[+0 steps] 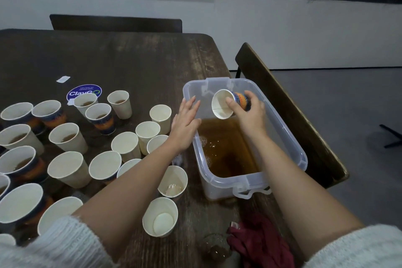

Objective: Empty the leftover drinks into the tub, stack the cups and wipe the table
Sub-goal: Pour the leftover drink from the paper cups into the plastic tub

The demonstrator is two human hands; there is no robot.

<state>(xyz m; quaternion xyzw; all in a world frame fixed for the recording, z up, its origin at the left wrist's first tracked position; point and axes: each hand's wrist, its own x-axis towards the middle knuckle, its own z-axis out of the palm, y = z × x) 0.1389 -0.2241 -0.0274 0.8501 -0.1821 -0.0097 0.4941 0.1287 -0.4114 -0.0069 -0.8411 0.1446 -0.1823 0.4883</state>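
Tipping patterned cup [226, 104] in right hand [248, 113], left hand [185, 122] flat-fingered, "ClayGO" sticker [84, 93]

My right hand [248, 111] grips a patterned cup [226, 103] tipped on its side over the tub [289, 137], which holds brown liquid. My left hand [185, 122] hovers flat by the tub's left wall, above the cups [121, 146] crowding the table [134, 61]. A red cloth [261, 243] lies near me.

translucent plastic tub [289, 137], worn wooden table [141, 61]

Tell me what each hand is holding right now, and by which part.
The right hand holds a tipped patterned paper cup by its side wall, over the tub. The left hand holds nothing.
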